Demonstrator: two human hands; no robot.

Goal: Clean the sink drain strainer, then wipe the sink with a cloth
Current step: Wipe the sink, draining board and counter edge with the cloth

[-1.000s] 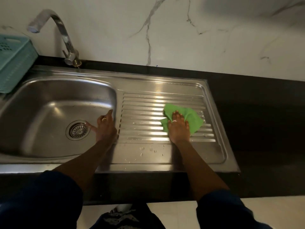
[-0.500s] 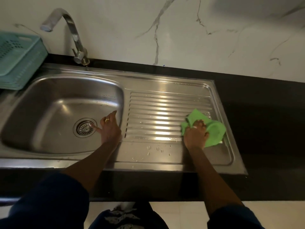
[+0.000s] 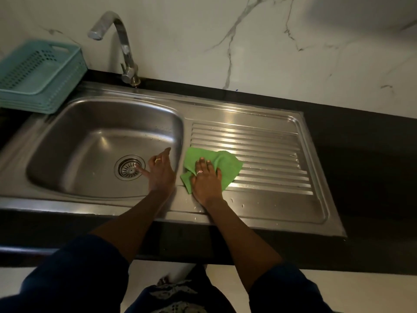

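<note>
A steel sink (image 3: 74, 141) has a round drain strainer (image 3: 129, 167) seated in the bottom of its basin. To the right of the basin lies the ribbed drainboard (image 3: 266, 154). A green cloth (image 3: 223, 162) lies flat on the left end of the drainboard, and my right hand (image 3: 206, 180) presses down on it with fingers spread. My left hand (image 3: 160, 171) rests on the basin's right inner edge, fingers apart, thumb pointing toward the strainer. It holds nothing.
A curved chrome tap (image 3: 123, 46) stands at the back of the sink. A teal plastic basket (image 3: 38, 75) sits on the black counter (image 3: 361, 154) at the far left. Water droplets dot the sink's front rim (image 3: 243, 204). A marble wall rises behind.
My right hand has slid the green cloth from the drainboard's right end back to its left end, beside the basin. My left hand has stayed on the basin's edge.
</note>
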